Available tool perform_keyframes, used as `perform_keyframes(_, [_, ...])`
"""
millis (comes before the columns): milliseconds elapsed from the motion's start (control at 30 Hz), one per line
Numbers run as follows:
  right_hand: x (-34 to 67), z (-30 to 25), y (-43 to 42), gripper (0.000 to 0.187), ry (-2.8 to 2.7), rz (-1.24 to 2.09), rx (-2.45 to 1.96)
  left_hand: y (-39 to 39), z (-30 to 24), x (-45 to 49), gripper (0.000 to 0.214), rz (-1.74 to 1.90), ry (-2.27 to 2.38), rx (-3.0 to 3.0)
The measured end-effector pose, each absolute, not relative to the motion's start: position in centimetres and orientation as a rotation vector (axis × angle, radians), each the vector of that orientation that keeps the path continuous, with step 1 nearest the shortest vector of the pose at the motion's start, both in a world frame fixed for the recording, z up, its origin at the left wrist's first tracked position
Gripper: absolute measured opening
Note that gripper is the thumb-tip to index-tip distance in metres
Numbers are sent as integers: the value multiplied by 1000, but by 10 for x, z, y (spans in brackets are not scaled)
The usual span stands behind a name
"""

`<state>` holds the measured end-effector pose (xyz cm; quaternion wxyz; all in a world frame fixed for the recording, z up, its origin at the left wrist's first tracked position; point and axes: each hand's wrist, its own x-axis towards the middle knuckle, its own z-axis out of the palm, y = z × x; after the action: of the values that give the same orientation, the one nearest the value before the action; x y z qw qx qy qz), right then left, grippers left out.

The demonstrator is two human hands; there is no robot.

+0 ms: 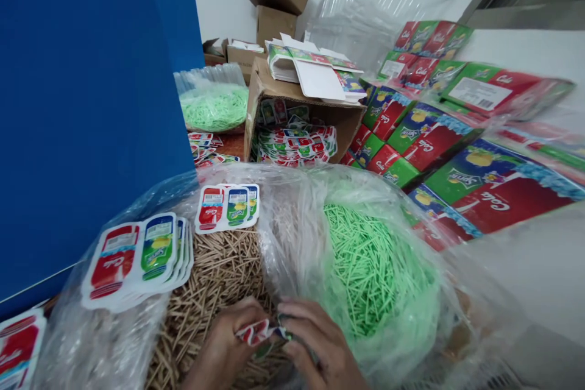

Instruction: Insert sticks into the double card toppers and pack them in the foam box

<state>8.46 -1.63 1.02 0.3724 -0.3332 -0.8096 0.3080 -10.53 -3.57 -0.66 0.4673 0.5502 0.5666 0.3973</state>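
Note:
My left hand (228,341) and my right hand (316,341) meet at the bottom middle, fingers closed on a red, white and green printed drink card (256,333). The card looks bent between them, and my fingers hide part of it. Below and behind the hands lies a heap of short thin brown sticks (219,262) in a clear plastic bag (287,219). To the right, a second heap of short sticks, light green (365,268), sits in plastic. A stack of paired can-shaped cards (137,259) rests on the bag at left, with a smaller stack (227,207) beyond it.
A cardboard box (260,82) on its side holds many loose cards, with flat printed cartons (315,61) on top. Wrapped red and green printed boxes (439,134) are piled at right. A blue panel (91,103) blocks the left. Another green bag (212,106) stands behind.

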Motion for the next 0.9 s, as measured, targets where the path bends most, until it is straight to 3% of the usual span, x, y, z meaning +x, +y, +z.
perform_keyframes(167, [71,15,-14,20,-2160,834,-828,-42,-3,-117,8,964,1428,1385])
perform_keyframes(467, [44,21,-14,19,-2080,948,-820,-60,-11,-141,14,1034,1546,1388])
perform_keyframes(633, [36,9,-17,20,-1868,1259,-847,-68,-14,-145,21,1116,1525,1197])
perform_keyframes(767, [20,-10,-26,49,-1631,1541,-954,-71,-12,-154,29,1185,1459,918])
perform_keyframes(900, [-4,-16,-28,35,-1553,1743,-998,-80,-12,-168,36,1217,1398,712])
